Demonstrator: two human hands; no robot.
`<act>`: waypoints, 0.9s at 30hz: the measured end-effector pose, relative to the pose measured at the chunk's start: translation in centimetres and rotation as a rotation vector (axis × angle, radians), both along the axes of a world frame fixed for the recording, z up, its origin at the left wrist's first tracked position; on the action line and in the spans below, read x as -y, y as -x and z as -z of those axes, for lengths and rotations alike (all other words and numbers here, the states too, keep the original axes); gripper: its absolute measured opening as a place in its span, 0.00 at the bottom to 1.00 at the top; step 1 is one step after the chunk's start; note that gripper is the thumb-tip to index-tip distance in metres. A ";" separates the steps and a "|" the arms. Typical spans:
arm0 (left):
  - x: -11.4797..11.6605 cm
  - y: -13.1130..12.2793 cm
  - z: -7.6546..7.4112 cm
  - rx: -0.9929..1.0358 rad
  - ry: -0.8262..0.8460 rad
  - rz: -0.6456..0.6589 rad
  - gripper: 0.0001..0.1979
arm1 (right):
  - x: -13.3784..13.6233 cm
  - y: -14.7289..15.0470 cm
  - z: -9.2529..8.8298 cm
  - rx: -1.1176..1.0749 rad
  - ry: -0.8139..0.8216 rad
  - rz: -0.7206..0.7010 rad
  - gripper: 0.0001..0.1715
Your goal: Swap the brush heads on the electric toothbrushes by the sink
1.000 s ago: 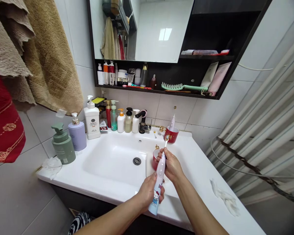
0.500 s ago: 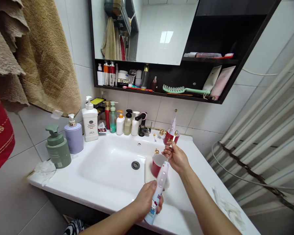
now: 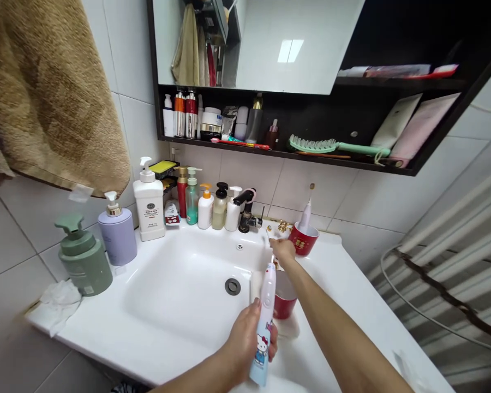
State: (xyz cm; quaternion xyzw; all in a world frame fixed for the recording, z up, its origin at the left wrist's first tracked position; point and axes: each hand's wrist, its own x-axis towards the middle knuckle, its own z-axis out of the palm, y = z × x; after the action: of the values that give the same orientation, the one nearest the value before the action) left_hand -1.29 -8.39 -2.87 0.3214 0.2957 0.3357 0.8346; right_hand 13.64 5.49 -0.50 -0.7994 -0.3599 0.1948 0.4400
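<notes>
My left hand (image 3: 245, 339) is closed round a white and pink electric toothbrush handle (image 3: 265, 308) with a cartoon cat on it. It holds the handle upright over the sink's front rim, and the bare metal shaft shows at the top. My right hand (image 3: 284, 252) reaches towards the back of the sink and pinches a small brush head (image 3: 267, 236), apart from the handle. A red cup (image 3: 284, 307) stands on the counter just under my right forearm. A second red cup (image 3: 304, 244) with another toothbrush in it stands behind my right hand.
The white sink basin (image 3: 180, 289) has a black tap (image 3: 247, 210) and a row of pump bottles (image 3: 207, 207) behind it. A green bottle (image 3: 84, 262), a purple bottle (image 3: 117, 234) and a crumpled tissue (image 3: 57, 299) are at the left. A brown towel (image 3: 53, 98) hangs above them. A dark shelf (image 3: 311, 153) holds toiletries and a comb.
My right hand has pulled the brush head off the handle and carried it back towards the tap. My left hand stays on the handle. The view has shifted closer and to the right.
</notes>
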 end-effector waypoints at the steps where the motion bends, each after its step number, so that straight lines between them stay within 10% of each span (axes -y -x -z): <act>1: -0.1 -0.1 0.1 0.005 0.016 0.004 0.25 | -0.9 -0.1 0.2 0.052 0.035 0.014 0.10; 16: -0.7 -0.9 2.0 0.034 -0.009 0.079 0.32 | -4.8 -1.0 1.3 0.371 0.168 -0.006 0.09; 27: -0.1 0.0 0.6 -0.054 -0.015 0.001 0.27 | 1.8 -1.8 -0.3 -0.046 0.003 -0.128 0.08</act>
State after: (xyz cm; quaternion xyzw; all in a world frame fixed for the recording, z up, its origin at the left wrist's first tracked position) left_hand -1.33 -8.32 -3.49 0.3367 0.3156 0.3284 0.8241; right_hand 15.45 3.70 -0.21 -0.7708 -0.3997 0.2411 0.4336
